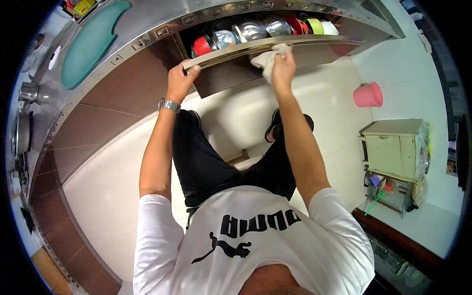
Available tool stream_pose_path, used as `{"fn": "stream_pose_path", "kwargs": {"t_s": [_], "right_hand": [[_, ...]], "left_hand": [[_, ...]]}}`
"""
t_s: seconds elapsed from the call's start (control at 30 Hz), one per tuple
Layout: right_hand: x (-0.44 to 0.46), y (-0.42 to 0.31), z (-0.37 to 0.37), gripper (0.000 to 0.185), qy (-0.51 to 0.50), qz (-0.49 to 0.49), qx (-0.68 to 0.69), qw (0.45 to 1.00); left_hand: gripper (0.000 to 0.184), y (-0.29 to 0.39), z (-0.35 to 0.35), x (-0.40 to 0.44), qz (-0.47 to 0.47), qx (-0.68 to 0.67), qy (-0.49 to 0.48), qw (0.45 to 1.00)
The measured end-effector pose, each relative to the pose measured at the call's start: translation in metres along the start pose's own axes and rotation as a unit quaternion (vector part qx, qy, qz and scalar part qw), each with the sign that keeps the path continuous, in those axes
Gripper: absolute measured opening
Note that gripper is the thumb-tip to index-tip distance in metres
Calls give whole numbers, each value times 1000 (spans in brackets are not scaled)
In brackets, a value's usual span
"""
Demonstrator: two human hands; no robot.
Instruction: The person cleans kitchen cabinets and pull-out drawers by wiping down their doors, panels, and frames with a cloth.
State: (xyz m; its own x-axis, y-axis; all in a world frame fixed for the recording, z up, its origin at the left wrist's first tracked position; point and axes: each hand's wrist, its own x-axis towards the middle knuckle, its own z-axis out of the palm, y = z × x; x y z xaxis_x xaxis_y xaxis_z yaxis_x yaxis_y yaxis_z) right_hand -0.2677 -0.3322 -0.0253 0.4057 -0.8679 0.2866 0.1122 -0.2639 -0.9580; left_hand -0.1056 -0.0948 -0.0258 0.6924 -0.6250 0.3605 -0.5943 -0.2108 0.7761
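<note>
A dark brown drawer [226,76] stands pulled out below the metal counter. My left hand [181,83], with a watch on its wrist, is closed around the left end of the drawer front's top edge. My right hand [283,71] grips a crumpled off-white cloth [265,61] against that edge, right of its middle. Inside the drawer, several containers sit in a row: a red one [201,46] at the left, shiny metal ones [251,31] in the middle, then another red one [297,25], a yellow-green one [315,26] and a white one [330,28].
A teal board [93,44] lies on the counter [142,19] at left, near a metal pot [29,92]. On the right are a pink bucket [368,95] and a small pale cabinet [391,152] on the tiled floor [339,128]. My feet are below the drawer.
</note>
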Motion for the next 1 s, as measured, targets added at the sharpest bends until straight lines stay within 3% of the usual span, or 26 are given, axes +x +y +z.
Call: {"fn": "stream_pose_path", "kwargs": {"t_s": [0.07,0.13,0.2,0.23,0.3,0.37,0.4,0.43,0.47,0.53,0.6,0.73,0.83,0.93,1.0], "right_hand": [[-24,-13,20,23,-65,86,51,993],[-53,-3,46,26,-117,-37,-19,992],[-77,-19,67,31,-150,-22,25,988],[-74,-20,65,31,-149,-23,25,988],[-62,-21,57,34,-155,-63,-99,981],[-39,-15,29,34,-131,20,-119,984],[-21,-3,18,32,-72,-64,-28,995],[-8,5,3,31,-49,-32,-2,998],[3,3,-5,35,-35,-64,-29,997],[-1,6,-9,44,-34,-31,-133,990],[-24,16,7,51,-40,15,-135,990],[-84,8,49,51,-191,-115,-205,953],[-84,-14,52,51,-211,-184,-310,909],[-60,-4,20,47,-189,-216,-356,889],[-37,-7,2,44,-118,-208,-385,892]], "left_hand": [[62,16,-1,-4,-35,29,-22,999],[54,16,5,-6,-26,74,11,997],[49,24,6,-6,-43,103,17,994],[50,24,5,-7,-52,106,11,993],[49,31,4,-11,-59,126,13,990],[49,27,7,-14,-59,131,17,990],[48,25,8,-15,-59,135,21,989],[49,24,10,-15,-56,130,24,990],[49,23,10,-17,-58,128,24,990],[51,23,14,-18,-105,152,9,983],[51,15,22,-22,-105,149,18,983],[47,3,32,-28,-115,143,44,982],[40,-5,34,-30,-65,88,71,991],[34,-6,34,-36,-127,103,41,986],[33,-12,37,-36,-130,85,53,986]]}}
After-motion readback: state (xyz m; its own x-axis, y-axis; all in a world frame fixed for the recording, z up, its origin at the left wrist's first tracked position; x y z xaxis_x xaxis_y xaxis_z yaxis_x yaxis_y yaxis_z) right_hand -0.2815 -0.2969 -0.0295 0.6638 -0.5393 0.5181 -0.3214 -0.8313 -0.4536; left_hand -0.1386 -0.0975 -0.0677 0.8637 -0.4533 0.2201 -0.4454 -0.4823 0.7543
